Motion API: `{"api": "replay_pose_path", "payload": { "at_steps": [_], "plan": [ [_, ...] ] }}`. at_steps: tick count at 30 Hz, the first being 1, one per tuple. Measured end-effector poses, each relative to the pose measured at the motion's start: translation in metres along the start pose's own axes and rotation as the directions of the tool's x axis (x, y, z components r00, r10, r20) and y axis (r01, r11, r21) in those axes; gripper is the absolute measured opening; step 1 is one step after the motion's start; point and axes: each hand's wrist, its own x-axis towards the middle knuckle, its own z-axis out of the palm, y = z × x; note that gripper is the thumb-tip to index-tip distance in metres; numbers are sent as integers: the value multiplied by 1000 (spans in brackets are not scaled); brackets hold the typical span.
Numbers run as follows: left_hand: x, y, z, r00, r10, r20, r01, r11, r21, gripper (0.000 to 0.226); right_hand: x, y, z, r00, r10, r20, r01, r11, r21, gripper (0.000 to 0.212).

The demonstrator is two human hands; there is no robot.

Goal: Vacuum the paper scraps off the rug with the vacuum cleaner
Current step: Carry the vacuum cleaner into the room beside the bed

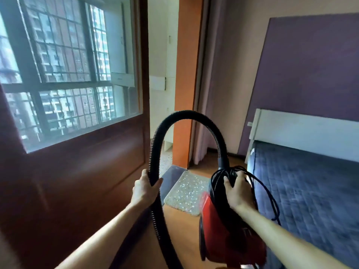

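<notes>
Both hands grip: left hand (pixel 144 188) fingers around the hose (pixel 187 117), right hand (pixel 238 191) clasping the red vacuum cleaner (pixel 223 235)

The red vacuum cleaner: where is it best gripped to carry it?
At the top handle of the red vacuum cleaner, from above, where the right hand is. The black cord is bundled there, so one grip secures both. The left hand steadies the arching hose.

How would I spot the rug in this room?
Look at the wooden floor between the dark door and the bed. The rug lies there, behind the black hose: pale and speckled with white flecks, unlike the plain orange-brown boards.
</notes>
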Motion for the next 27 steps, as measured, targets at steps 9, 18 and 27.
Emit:
{"api": "replay_pose_path", "payload": {
  "at_steps": [9, 18, 27],
  "plan": [
    [37, 91, 84, 991, 108, 84, -105, 994, -40, 32, 75, 34, -43, 989, 92, -118, -95, 995, -25, 34],
    [85, 136, 121, 972, 227, 61, -229, 973, 27, 40, 123, 56, -58, 978, 115, -176, -121, 992, -23, 23],
    [172, 164, 167, 937, 319, 142, -335, 936, 109, 38, 194, 82, -38, 955, 174, -240, -193, 979, -60, 26]
  ]
}}
